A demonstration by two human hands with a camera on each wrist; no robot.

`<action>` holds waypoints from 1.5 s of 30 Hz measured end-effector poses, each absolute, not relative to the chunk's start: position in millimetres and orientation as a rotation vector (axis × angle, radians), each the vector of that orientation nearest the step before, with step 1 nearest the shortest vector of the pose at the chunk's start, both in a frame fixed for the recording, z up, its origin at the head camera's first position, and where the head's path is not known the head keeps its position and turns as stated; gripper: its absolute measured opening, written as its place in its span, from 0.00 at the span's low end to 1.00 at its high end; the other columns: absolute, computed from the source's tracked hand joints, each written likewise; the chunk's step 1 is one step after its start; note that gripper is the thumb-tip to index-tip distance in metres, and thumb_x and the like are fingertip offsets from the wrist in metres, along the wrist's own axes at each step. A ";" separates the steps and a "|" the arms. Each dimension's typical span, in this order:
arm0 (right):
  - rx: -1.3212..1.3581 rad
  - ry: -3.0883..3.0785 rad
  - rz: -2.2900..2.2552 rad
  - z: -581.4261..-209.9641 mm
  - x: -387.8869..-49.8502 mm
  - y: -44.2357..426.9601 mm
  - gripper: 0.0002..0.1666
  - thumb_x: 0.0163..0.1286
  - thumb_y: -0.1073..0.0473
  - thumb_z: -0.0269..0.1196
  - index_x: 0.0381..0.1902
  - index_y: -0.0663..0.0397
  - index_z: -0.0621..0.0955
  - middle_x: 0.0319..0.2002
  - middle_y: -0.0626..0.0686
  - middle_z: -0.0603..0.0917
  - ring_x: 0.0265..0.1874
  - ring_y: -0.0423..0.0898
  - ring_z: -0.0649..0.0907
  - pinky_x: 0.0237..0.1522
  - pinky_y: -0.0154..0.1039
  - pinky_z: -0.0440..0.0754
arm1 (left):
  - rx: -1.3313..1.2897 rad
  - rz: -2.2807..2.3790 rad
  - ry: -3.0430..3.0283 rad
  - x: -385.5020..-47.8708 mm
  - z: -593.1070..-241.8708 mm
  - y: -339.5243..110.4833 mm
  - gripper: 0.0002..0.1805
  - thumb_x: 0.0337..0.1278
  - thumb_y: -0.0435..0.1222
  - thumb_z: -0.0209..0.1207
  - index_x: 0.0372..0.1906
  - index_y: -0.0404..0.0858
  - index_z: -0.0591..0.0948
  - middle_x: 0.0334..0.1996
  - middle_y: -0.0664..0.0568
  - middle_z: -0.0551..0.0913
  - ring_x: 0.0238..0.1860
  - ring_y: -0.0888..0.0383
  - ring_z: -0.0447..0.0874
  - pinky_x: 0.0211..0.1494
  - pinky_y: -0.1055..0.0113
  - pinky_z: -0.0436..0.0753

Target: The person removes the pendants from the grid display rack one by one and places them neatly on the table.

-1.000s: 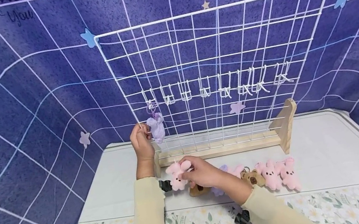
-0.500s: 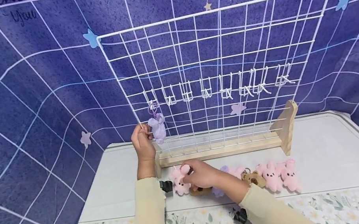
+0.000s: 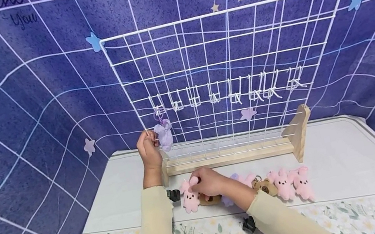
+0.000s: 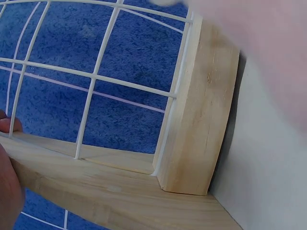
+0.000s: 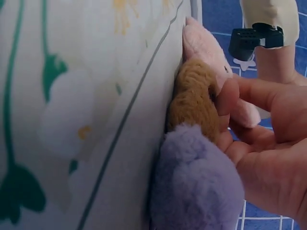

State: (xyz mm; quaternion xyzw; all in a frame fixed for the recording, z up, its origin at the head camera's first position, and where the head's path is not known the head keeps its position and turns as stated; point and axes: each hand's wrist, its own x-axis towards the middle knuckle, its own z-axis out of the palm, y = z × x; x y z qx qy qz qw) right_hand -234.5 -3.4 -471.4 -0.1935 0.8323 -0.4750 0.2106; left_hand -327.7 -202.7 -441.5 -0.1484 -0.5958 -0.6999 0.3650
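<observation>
With my left hand I grip the left side of a white wire grid rack in a wooden stand; its fingers show at the wood in the left wrist view. A purple plush keychain hangs from a hook beside that hand. My right hand pinches a pink bunny plush keychain near its ear, and the plush lies on the table. Right under the fingers is a brown plush, with a purple plush nearest the right wrist camera.
Several white hooks line the grid's middle. To the right, a brown bear plush and two pink bunny plushes lie in the row. A floral mat covers the table's front. Patterned purple cloth surrounds the table.
My right hand has lowered the pink bunny plush slightly toward the front, straightening it beside the brown plush. The left hand has stayed on the rack.
</observation>
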 end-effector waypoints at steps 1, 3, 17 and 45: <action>-0.545 2.323 -1.318 -471.7 -234.4 -3.8 0.03 0.73 0.64 0.66 0.42 0.58 0.84 0.18 0.54 0.80 0.10 0.41 0.76 0.14 0.32 0.76 | -0.380 -1.798 -1.532 -327.5 -441.3 -202.7 0.11 0.61 0.25 0.35 0.26 0.21 0.59 0.22 0.52 0.64 0.21 0.55 0.58 0.25 0.68 0.59; -0.557 2.348 -1.311 -472.6 -234.2 -4.6 0.06 0.73 0.66 0.66 0.46 0.59 0.83 0.18 0.54 0.80 0.09 0.40 0.75 0.13 0.31 0.74 | -0.379 -1.796 -1.532 -327.7 -440.8 -202.8 0.11 0.61 0.25 0.35 0.26 0.21 0.59 0.22 0.51 0.64 0.21 0.54 0.57 0.24 0.67 0.60; -0.563 2.576 -1.224 -469.7 -232.2 -11.2 0.17 0.70 0.66 0.70 0.54 0.66 0.79 0.36 0.55 0.76 0.07 0.39 0.74 0.11 0.34 0.75 | -0.379 -1.665 -1.585 -327.3 -444.2 -203.8 0.09 0.60 0.24 0.53 0.27 0.21 0.68 0.24 0.67 0.74 0.25 0.72 0.68 0.29 0.80 0.68; -0.905 2.120 -2.176 -414.7 -221.7 -13.7 0.46 0.73 0.68 0.62 0.83 0.39 0.58 0.82 0.51 0.56 0.72 0.60 0.76 0.60 0.41 0.86 | -0.476 -1.776 -1.525 -324.5 -444.8 -206.2 0.18 0.59 0.24 0.60 0.28 0.23 0.60 0.24 0.67 0.72 0.23 0.73 0.67 0.25 0.81 0.67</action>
